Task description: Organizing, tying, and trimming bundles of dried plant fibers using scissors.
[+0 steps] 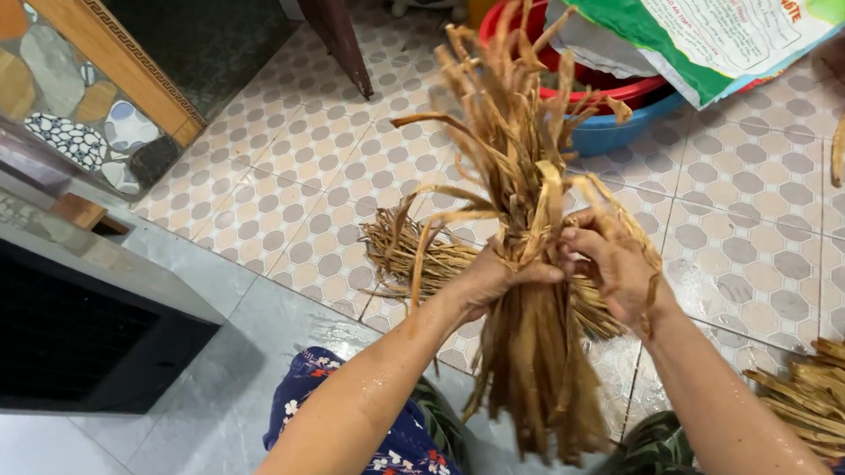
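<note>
- Patterned floor tiles [748,201] lie wet under everything I see, with a grey step [209,393] at lower left
- I see my left hand [492,280] wrapped around the waist of a bundle of dried strips [527,213], fingers curled tight on it, thumb across the front
- My right hand [617,271] is at the same waist from the other side, fingers bent and pinching a strip that bands the bundle; the grip looks closed, though the fingertips are partly hidden among the strips
- Bundle stands upright between both hands, held above the floor, top ends fanning out, lower ends hanging toward my lap
- Loose strips [404,253] lie on the tiles just behind the left hand
- Another heap [835,389] sits at lower right
- Red basin [617,88] rests in a blue basin [619,129] at top, a printed sack [719,19] draped over them
</note>
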